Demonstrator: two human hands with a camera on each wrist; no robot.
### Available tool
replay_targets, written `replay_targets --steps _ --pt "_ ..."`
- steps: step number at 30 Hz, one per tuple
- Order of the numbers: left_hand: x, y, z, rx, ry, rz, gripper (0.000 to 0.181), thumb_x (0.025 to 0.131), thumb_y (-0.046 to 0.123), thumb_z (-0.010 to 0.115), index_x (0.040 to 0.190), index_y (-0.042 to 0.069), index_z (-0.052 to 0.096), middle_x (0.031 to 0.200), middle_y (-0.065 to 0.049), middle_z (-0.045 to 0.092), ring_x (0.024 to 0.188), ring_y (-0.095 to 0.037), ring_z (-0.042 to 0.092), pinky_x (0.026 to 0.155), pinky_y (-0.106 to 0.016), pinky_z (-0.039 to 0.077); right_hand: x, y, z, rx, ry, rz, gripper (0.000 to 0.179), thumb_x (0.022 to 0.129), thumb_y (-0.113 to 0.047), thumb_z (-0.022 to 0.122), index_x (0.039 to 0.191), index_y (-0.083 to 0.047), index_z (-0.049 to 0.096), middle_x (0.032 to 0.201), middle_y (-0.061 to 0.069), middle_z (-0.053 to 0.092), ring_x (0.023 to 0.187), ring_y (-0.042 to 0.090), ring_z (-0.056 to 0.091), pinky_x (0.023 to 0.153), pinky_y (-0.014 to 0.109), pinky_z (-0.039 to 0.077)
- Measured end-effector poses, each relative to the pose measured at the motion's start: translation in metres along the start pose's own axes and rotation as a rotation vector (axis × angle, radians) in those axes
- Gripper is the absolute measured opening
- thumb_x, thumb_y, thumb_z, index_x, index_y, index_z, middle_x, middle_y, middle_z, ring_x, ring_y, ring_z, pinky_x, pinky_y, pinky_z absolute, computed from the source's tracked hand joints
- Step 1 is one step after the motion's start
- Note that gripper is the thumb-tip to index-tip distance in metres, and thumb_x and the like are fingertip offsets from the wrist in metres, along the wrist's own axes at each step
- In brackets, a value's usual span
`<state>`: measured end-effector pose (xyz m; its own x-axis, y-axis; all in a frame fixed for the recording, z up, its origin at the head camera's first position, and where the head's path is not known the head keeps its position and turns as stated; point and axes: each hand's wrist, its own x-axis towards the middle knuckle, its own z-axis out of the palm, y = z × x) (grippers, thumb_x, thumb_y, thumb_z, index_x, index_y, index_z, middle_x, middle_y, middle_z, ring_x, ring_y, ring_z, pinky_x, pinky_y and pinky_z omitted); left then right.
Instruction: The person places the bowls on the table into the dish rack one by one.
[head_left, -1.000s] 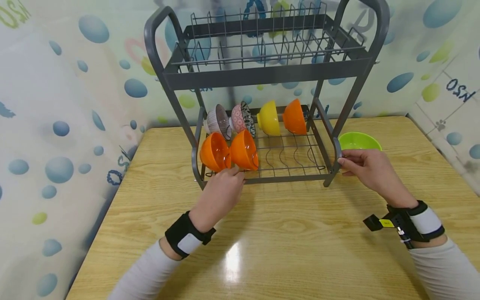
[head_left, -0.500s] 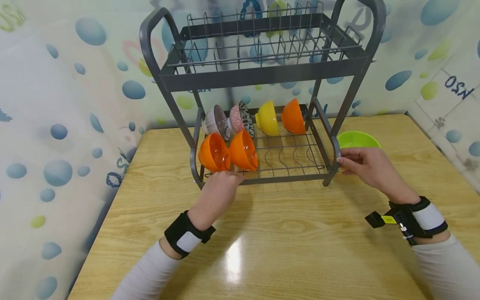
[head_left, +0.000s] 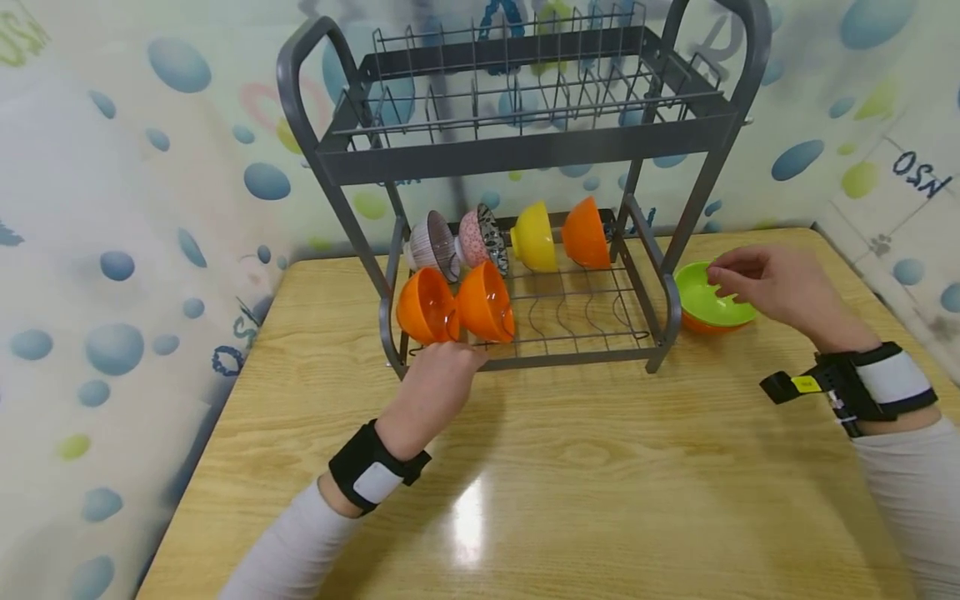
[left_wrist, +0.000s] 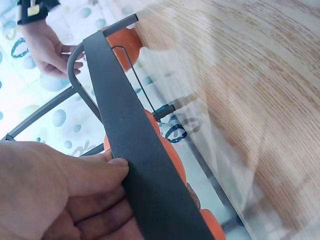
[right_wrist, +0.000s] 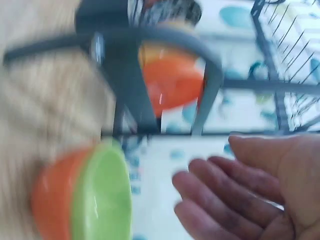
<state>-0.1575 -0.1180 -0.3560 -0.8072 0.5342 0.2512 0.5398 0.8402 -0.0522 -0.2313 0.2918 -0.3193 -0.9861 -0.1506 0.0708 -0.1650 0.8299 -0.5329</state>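
My left hand [head_left: 438, 385] grips the lower front rail of a grey two-tier dish rack [head_left: 570, 359]. In the left wrist view the thumb lies along the flat dark rail [left_wrist: 131, 125], fingers curled at its edge. My right hand [head_left: 791, 287] hovers over a green bowl [head_left: 697, 298] at the rack's right, fingers loosely bent, holding nothing. That green bowl is nested in an orange bowl [right_wrist: 57, 195] on the table. On the lower tier, two orange bowls [head_left: 426, 305] stand on edge in front of the left hand.
Behind them on the lower tier sit a striped bowl [head_left: 432, 247], a pink patterned bowl [head_left: 476, 237], a yellow bowl [head_left: 534, 238] and another orange bowl [head_left: 587, 235]. The upper wire tier [head_left: 525, 148] overhangs these. A patterned wall [head_left: 135, 400] borders the wooden table [head_left: 570, 483].
My right hand has let go of the rack's right side and moved right and up, over the green bowl. The left hand has stayed on the front rail.
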Motion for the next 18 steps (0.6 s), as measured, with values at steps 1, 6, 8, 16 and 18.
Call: replay_targets --steps 1,6,8,16,18 --pt "0.0 0.0 0.0 0.005 -0.001 0.0 0.023 0.086 -0.008 0.056 0.084 0.009 0.071 0.058 0.003 0.049 0.05 -0.008 0.042 0.047 -0.019 0.037 0.004 0.005 -0.004 -0.032 0.035 0.0 0.047 0.093 -0.044 0.056 0.112 -0.002 0.068 0.098 0.021 0.072 0.079 0.025 0.068 0.06 0.028 0.049" --pt "0.001 0.0 0.001 0.027 -0.009 0.002 0.02 0.087 -0.005 0.057 0.083 0.01 0.07 0.057 0.004 0.044 0.05 -0.009 0.042 0.047 -0.019 0.035 0.023 0.031 -0.015 -0.147 0.072 0.017 0.046 0.092 -0.036 0.058 0.109 0.006 0.066 0.107 0.031 0.065 0.091 0.045 0.061 0.067 0.046 0.049" --pt "0.0 0.0 0.001 0.018 -0.016 0.001 0.02 0.087 -0.005 0.058 0.082 0.01 0.07 0.056 0.004 0.043 0.05 -0.009 0.041 0.047 -0.019 0.035 0.03 0.041 -0.014 -0.187 0.033 0.037 0.049 0.091 -0.035 0.059 0.111 0.009 0.064 0.11 0.034 0.063 0.094 0.047 0.059 0.072 0.054 0.048" --pt "-0.001 0.001 0.001 0.007 -0.018 -0.002 0.024 0.086 -0.008 0.055 0.08 0.01 0.069 0.056 0.004 0.042 0.05 -0.008 0.04 0.046 -0.019 0.033 0.046 0.069 0.003 -0.218 -0.033 0.066 0.046 0.086 -0.026 0.065 0.112 0.013 0.062 0.11 0.036 0.061 0.093 0.046 0.058 0.078 0.055 0.046" --pt "0.0 0.001 0.0 0.011 -0.01 -0.003 0.024 0.086 -0.008 0.055 0.079 0.01 0.069 0.056 0.004 0.041 0.05 -0.008 0.04 0.046 -0.019 0.032 0.048 0.071 0.006 -0.198 -0.05 0.094 0.048 0.086 -0.026 0.065 0.114 0.013 0.06 0.111 0.037 0.06 0.095 0.046 0.057 0.078 0.055 0.045"
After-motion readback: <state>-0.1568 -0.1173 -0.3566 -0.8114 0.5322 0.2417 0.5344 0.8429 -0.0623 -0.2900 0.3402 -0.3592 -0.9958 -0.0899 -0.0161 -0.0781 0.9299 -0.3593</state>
